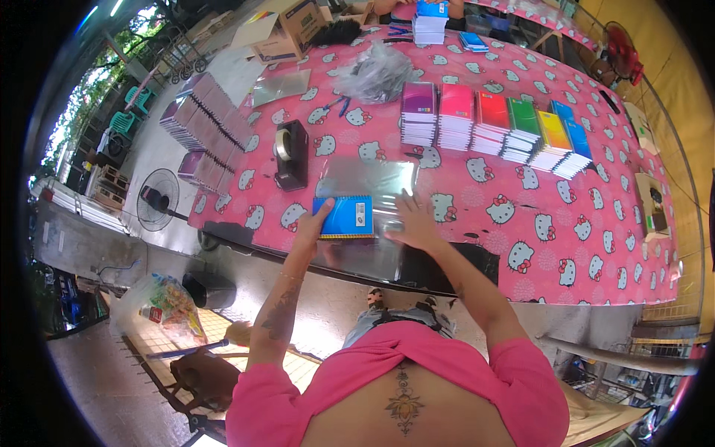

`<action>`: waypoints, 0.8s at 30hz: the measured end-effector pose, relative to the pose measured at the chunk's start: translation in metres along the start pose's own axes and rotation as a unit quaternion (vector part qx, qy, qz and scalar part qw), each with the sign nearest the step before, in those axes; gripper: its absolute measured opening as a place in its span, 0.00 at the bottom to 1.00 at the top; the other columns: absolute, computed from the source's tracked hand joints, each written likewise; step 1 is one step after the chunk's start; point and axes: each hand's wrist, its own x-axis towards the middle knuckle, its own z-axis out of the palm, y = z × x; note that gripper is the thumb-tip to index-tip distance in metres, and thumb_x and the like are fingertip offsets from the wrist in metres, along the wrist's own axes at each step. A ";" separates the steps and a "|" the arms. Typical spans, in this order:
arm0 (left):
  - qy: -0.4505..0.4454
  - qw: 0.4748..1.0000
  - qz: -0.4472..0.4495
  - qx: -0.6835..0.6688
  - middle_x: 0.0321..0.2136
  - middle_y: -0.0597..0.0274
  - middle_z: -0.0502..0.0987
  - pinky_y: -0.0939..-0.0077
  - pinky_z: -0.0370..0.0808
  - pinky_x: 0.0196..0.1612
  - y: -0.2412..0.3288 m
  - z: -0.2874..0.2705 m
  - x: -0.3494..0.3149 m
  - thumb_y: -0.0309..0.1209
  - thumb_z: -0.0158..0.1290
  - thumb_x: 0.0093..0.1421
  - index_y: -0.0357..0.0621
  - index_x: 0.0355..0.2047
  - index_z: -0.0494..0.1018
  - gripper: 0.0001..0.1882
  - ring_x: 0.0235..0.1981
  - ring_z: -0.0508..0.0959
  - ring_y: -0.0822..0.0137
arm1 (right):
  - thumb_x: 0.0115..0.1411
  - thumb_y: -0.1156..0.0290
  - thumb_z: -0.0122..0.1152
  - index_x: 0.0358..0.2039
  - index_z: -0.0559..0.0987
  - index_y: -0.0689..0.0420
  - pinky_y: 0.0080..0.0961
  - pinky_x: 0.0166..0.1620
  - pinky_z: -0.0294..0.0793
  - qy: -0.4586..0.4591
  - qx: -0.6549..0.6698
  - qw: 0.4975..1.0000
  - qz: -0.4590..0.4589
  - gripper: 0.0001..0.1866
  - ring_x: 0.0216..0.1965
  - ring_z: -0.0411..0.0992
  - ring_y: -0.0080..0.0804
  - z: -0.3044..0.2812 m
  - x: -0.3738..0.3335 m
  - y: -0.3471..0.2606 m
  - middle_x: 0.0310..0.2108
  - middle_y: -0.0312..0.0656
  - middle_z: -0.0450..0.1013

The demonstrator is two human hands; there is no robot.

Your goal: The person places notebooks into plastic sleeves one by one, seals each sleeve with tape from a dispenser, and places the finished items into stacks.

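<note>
A blue spiral notebook [348,214] with a white label lies near the table's front edge, on a transparent plastic sheet [365,176]. My left hand [313,224] grips its left side, thumb on the cover; the fingers beneath are partly hidden. To the right of the notebook, my right hand [417,225] rests with fingers spread on or beside the sheet, holding nothing. Part of the sheet hangs over the edge toward me. A black tape dispenser [292,156] stands to the left, beyond the notebook.
Notebook stacks in several colours [494,119] line the back right. Purple stacks [205,123] rise at the left edge. Behind the dispenser lie scissors [339,106] and a heap of plastic [378,72]. Across the table, another person's hands [387,6] are beside a notebook stack [429,28].
</note>
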 end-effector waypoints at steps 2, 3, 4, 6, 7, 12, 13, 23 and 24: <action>-0.029 0.998 -0.028 0.057 0.35 0.52 0.79 0.67 0.80 0.38 0.009 0.001 0.008 0.56 0.64 0.53 0.27 0.46 0.74 0.39 0.33 0.81 0.62 | 0.41 0.27 0.64 0.70 0.53 0.59 0.66 0.68 0.41 -0.143 -0.090 0.985 0.040 0.66 0.73 0.43 0.54 -0.003 0.009 0.016 0.72 0.54 0.46; -0.032 0.998 -0.031 0.054 0.35 0.52 0.79 0.67 0.80 0.38 0.010 0.006 0.014 0.56 0.64 0.53 0.27 0.46 0.74 0.39 0.33 0.81 0.62 | 0.34 0.22 0.63 0.72 0.47 0.58 0.66 0.68 0.35 -0.188 -0.090 0.976 0.058 0.74 0.74 0.38 0.53 -0.004 0.013 0.020 0.74 0.53 0.39; -0.061 0.996 -0.015 0.056 0.36 0.52 0.80 0.69 0.79 0.37 0.010 0.015 0.021 0.58 0.64 0.53 0.27 0.45 0.74 0.40 0.33 0.81 0.64 | 0.34 0.22 0.63 0.72 0.47 0.58 0.66 0.68 0.35 -0.191 -0.095 0.975 0.059 0.74 0.74 0.38 0.53 -0.005 0.014 0.022 0.74 0.53 0.39; -0.088 0.995 0.002 0.055 0.36 0.52 0.80 0.71 0.77 0.36 0.006 0.028 0.041 0.59 0.63 0.53 0.27 0.43 0.75 0.40 0.34 0.81 0.65 | 0.34 0.23 0.64 0.72 0.48 0.58 0.65 0.69 0.35 -0.201 -0.084 0.975 0.049 0.74 0.74 0.37 0.53 -0.006 0.016 0.020 0.74 0.53 0.40; -0.075 0.991 0.021 0.113 0.33 0.51 0.80 0.70 0.77 0.36 -0.003 0.031 0.056 0.62 0.62 0.52 0.28 0.39 0.76 0.40 0.32 0.81 0.64 | 0.34 0.25 0.66 0.72 0.49 0.57 0.64 0.69 0.35 -0.198 -0.071 0.977 0.043 0.73 0.74 0.37 0.54 -0.008 0.018 0.015 0.74 0.53 0.40; -0.053 0.921 0.065 0.380 0.25 0.47 0.81 0.65 0.76 0.34 0.007 0.038 0.078 0.71 0.58 0.48 0.31 0.26 0.80 0.44 0.29 0.82 0.57 | 0.42 0.39 0.71 0.69 0.58 0.57 0.58 0.69 0.44 -0.183 -0.073 0.979 0.047 0.60 0.72 0.45 0.53 -0.013 0.016 0.027 0.72 0.54 0.47; -0.043 0.918 0.107 0.381 0.23 0.47 0.81 0.63 0.76 0.35 0.000 0.036 0.078 0.73 0.55 0.47 0.32 0.23 0.80 0.45 0.29 0.82 0.55 | 0.46 0.46 0.70 0.67 0.62 0.58 0.53 0.65 0.54 -0.081 0.032 0.994 0.066 0.52 0.67 0.54 0.53 -0.011 0.020 0.021 0.67 0.54 0.55; -0.076 0.979 0.058 0.182 0.38 0.43 0.80 0.68 0.78 0.37 -0.037 -0.001 0.110 0.69 0.52 0.56 0.29 0.45 0.74 0.46 0.37 0.82 0.55 | 0.66 0.53 0.57 0.57 0.73 0.63 0.21 0.41 0.71 -0.038 0.542 0.747 0.383 0.28 0.42 0.72 0.24 0.000 0.018 -0.046 0.43 0.38 0.75; -0.119 0.991 0.009 0.059 0.36 0.47 0.80 0.72 0.77 0.32 -0.042 -0.008 0.112 0.66 0.54 0.57 0.29 0.45 0.74 0.43 0.34 0.82 0.60 | 0.66 0.53 0.57 0.56 0.73 0.63 0.20 0.40 0.71 -0.033 0.544 0.745 0.384 0.27 0.41 0.72 0.23 0.001 0.019 -0.051 0.43 0.37 0.74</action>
